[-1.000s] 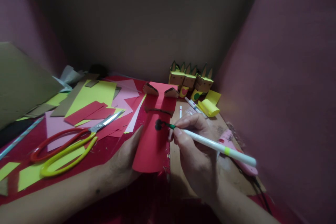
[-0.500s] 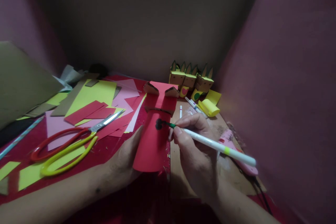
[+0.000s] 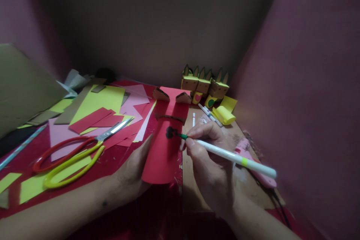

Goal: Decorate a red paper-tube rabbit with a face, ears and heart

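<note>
A red paper cone (image 3: 161, 161) with cardboard pieces at its top stands tilted in the middle, held from the left by my left hand (image 3: 136, 168), whose fingers are mostly hidden behind it. My right hand (image 3: 209, 157) pinches a white marker (image 3: 225, 151) with a green tip. That tip touches or nearly touches the right side of a dark rounded mark (image 3: 170, 132) on the cone's front.
Scissors (image 3: 105, 135) with red and yellow handles lie on coloured paper at the left. Yellow figures (image 3: 204, 84) with cardboard heads stand at the back. A pink glue gun (image 3: 250, 161) with a cable, markers and rolled yellow paper (image 3: 224, 114) lie at the right.
The dark mark has grown slightly on its right side. The cone has shifted very slightly left, and the marker's rear end has moved a little to the right.
</note>
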Demonstrator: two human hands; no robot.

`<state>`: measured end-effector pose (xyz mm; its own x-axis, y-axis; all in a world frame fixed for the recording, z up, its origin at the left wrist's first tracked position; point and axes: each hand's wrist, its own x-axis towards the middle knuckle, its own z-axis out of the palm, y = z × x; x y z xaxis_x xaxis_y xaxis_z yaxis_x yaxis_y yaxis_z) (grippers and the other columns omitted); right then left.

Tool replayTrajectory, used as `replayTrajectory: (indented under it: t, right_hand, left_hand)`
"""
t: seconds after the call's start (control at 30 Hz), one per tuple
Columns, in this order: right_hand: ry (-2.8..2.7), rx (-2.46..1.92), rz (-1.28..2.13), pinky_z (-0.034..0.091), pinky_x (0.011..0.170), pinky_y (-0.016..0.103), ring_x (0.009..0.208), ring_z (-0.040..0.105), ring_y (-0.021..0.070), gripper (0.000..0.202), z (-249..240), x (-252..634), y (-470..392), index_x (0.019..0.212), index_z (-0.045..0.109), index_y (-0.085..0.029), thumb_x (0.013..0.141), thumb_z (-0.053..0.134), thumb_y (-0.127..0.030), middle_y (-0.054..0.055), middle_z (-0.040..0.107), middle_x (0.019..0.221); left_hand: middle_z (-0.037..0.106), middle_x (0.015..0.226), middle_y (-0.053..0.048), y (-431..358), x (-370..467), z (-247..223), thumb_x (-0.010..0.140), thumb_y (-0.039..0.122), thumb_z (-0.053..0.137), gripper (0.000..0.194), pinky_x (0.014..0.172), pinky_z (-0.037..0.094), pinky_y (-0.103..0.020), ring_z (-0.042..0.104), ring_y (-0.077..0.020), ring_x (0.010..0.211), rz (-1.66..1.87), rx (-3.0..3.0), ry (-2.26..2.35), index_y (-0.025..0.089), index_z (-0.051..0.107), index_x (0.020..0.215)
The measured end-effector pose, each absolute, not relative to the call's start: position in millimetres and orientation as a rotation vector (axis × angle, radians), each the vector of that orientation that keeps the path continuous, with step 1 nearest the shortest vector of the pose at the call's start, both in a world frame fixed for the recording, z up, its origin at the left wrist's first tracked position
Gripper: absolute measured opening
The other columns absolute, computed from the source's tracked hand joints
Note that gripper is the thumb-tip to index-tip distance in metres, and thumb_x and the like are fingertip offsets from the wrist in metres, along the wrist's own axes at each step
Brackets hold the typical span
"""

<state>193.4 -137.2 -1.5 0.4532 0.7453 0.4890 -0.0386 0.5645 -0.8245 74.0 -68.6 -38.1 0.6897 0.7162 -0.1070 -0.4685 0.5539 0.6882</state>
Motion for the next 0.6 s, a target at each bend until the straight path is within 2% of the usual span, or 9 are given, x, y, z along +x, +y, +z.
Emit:
replayTrajectory:
  t: [0.13, 0.23, 0.3, 0.33, 0.4, 0.5, 0.6]
  right_hand:
    - [-0.973, -0.839, 0.554, 0.043, 0.042, 0.018, 0.045, 0.052, 0.0066, 0.014, -2.9, 193.4, -136.2, 0.078, 0.061, -0.025, 0.080, 0.067, -0.013, -0.010, 0.058, 0.058]
    - [-0.972, -0.856, 0.543, 0.042, 0.042, 0.018, 0.046, 0.051, 0.0066, 0.014, -4.1, 193.6, -136.4, 0.078, 0.061, -0.025, 0.079, 0.067, -0.013, -0.010, 0.059, 0.059]
    - [-0.980, -0.852, 0.546, 0.041, 0.042, 0.018, 0.045, 0.050, 0.0065, 0.014, -3.9, 193.9, -137.0, 0.078, 0.062, -0.025, 0.078, 0.066, -0.012, -0.010, 0.057, 0.058]
    - [-0.985, -0.846, 0.552, 0.041, 0.041, 0.018, 0.044, 0.049, 0.0064, 0.014, -3.4, 194.0, -137.2, 0.078, 0.062, -0.025, 0.078, 0.066, -0.011, -0.011, 0.056, 0.057]
    - [-0.993, -0.836, 0.564, 0.040, 0.041, 0.018, 0.044, 0.048, 0.0063, 0.014, -2.3, 194.0, -137.6, 0.078, 0.062, -0.025, 0.077, 0.065, -0.012, -0.011, 0.054, 0.056]
    - [-0.979, -0.838, 0.563, 0.041, 0.041, 0.018, 0.044, 0.048, 0.0064, 0.014, -1.1, 193.6, -137.4, 0.077, 0.061, -0.025, 0.077, 0.066, -0.012, -0.011, 0.054, 0.057]
    - [-0.961, -0.853, 0.546, 0.044, 0.043, 0.019, 0.045, 0.053, 0.0068, 0.013, -1.3, 193.2, -136.5, 0.077, 0.062, -0.025, 0.078, 0.067, -0.013, -0.010, 0.058, 0.058]
  left_hand:
    - [0.075, 0.064, 0.002, -66.1, 69.3, -44.2, 0.060, 0.025, 0.100, 0.019, 0.055, 0.054, -0.018, 0.060, -0.0134, 0.058, 0.723, 0.819, 0.413, 0.022, 0.083, 0.067]
    - [0.077, 0.068, 0.002, -64.6, 67.1, -47.9, 0.066, 0.023, 0.098, 0.018, 0.060, 0.056, -0.019, 0.064, -0.0145, 0.062, 0.773, 0.898, 0.445, 0.023, 0.086, 0.079]
    - [0.077, 0.067, 0.001, -65.3, 67.9, -45.9, 0.072, 0.036, 0.094, 0.018, 0.056, 0.056, -0.019, 0.064, -0.0148, 0.060, 0.738, 0.841, 0.457, 0.022, 0.086, 0.080]
    - [0.080, 0.073, -0.001, -66.0, 68.7, -44.1, 0.073, 0.045, 0.092, 0.026, 0.058, 0.058, -0.022, 0.065, -0.0159, 0.061, 0.688, 0.798, 0.475, 0.021, 0.086, 0.081]
    - [0.080, 0.074, -0.001, -67.6, 69.9, -41.2, 0.070, 0.049, 0.093, 0.030, 0.057, 0.058, -0.021, 0.065, -0.0149, 0.060, 0.686, 0.760, 0.505, 0.021, 0.086, 0.079]
    - [0.076, 0.064, 0.002, -68.5, 70.0, -41.8, 0.061, 0.039, 0.100, 0.025, 0.054, 0.055, -0.018, 0.062, -0.0128, 0.057, 0.732, 0.824, 0.495, 0.021, 0.083, 0.067]
    - [0.076, 0.064, 0.002, -68.3, 70.0, -44.6, 0.058, 0.039, 0.102, 0.027, 0.057, 0.056, -0.018, 0.063, -0.0133, 0.060, 0.768, 0.833, 0.484, 0.022, 0.083, 0.066]
